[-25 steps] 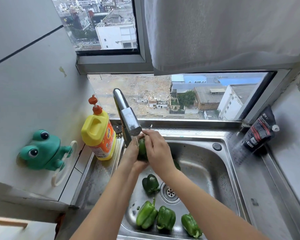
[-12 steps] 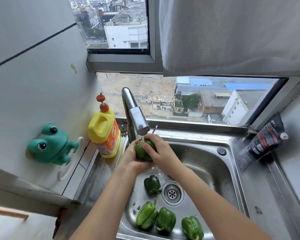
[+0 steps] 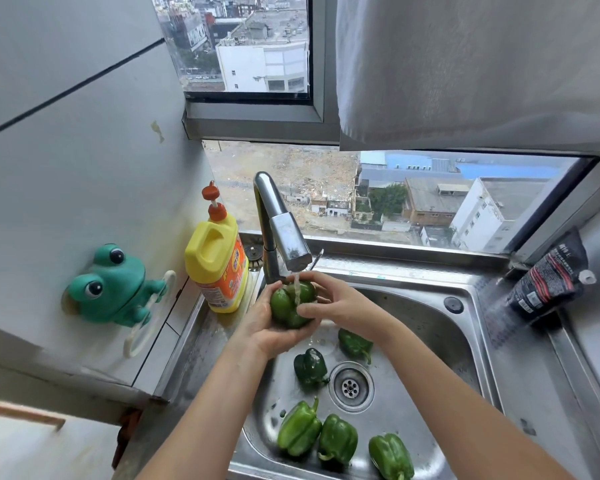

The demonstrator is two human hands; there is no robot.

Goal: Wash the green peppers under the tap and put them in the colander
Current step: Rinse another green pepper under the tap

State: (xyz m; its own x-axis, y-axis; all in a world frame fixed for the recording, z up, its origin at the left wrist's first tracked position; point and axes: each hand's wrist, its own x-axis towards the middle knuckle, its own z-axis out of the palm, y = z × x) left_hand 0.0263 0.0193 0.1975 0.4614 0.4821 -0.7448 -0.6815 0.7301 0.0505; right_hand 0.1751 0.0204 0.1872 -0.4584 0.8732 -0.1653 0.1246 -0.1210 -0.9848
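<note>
The green pepper (image 3: 286,308) sits straight under the stream from the tap (image 3: 284,237), cradled from below in the curled grip of the left hand (image 3: 267,332), while the right hand (image 3: 340,303) curls round its right side, equally close.

Eased pepper (image 3: 283,308) out from between the palms under the tap (image 3: 284,237), now cupped from 7 o'clock by left hand (image 3: 265,325), held at 3 o'clock by right hand (image 3: 340,303).

We see our silver-grey sink (image 3: 426,320), one green pepper (image 3: 284,306) above it, bright green peppers (image 3: 337,439) and darker green peppers (image 3: 310,367) inside, yellow-and-orange bottle (image 3: 215,268) to its left, black-and-red pouch (image 3: 548,282) to its right
</note>
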